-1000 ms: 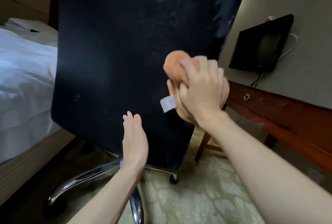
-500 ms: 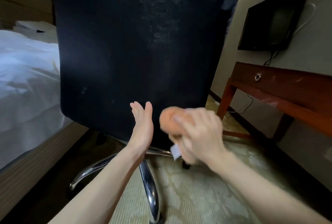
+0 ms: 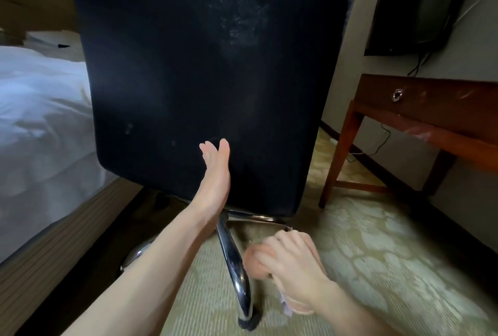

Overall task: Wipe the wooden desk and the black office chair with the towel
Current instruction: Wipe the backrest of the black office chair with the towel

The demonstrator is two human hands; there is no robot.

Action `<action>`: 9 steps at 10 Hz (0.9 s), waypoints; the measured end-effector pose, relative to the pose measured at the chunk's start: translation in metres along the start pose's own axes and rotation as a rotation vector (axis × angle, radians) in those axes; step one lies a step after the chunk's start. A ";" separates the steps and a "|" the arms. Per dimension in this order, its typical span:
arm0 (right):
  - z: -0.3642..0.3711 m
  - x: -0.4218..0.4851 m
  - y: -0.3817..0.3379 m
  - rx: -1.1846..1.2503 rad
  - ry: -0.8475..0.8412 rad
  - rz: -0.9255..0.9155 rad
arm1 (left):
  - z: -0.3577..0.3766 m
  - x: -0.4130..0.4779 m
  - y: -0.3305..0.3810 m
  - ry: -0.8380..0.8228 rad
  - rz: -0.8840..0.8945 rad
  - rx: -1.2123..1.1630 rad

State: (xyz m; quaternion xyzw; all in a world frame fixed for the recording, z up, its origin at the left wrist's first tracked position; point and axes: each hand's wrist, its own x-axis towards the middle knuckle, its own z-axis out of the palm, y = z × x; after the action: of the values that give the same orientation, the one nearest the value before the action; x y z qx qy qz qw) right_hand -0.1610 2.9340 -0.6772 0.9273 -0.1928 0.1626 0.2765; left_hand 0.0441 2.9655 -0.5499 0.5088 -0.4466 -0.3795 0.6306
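The black office chair (image 3: 204,71) fills the middle of the view, its backrest facing me with pale dusty marks near the top. My left hand (image 3: 215,174) lies flat with straight fingers against the lower backrest. Below the chair's bottom edge, my right hand (image 3: 291,268) grips the bunched peach towel (image 3: 256,260), which is off the chair and next to a chrome base leg (image 3: 233,260). The wooden desk (image 3: 431,109) stands at the right against the wall.
A bed with white bedding (image 3: 40,120) runs along the left. A dark TV (image 3: 415,6) hangs on the wall above the desk, with cables trailing down behind it. Patterned carpet (image 3: 377,254) covers the floor. The chair's caster (image 3: 249,322) sits near my arms.
My right hand has swept the towel down the backrest from mid-height to below its bottom edge. My left hand has stayed flat on the lower backrest.
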 end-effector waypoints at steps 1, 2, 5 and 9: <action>-0.013 0.015 0.016 0.144 0.200 0.148 | 0.002 0.006 0.009 0.015 0.017 0.014; -0.073 0.052 0.032 0.025 0.544 0.143 | 0.007 0.004 0.004 0.067 0.005 0.033; -0.047 0.057 0.017 0.164 0.295 0.358 | 0.009 0.000 0.005 0.085 -0.022 -0.012; -0.279 0.197 0.125 -0.045 1.057 0.561 | 0.011 -0.008 0.044 0.331 0.476 0.155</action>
State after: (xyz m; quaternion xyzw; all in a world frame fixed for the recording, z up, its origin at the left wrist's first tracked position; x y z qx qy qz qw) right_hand -0.0995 2.9452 -0.3191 0.6284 -0.2701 0.6644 0.3013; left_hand 0.0319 2.9779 -0.5074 0.4914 -0.4723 -0.0975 0.7253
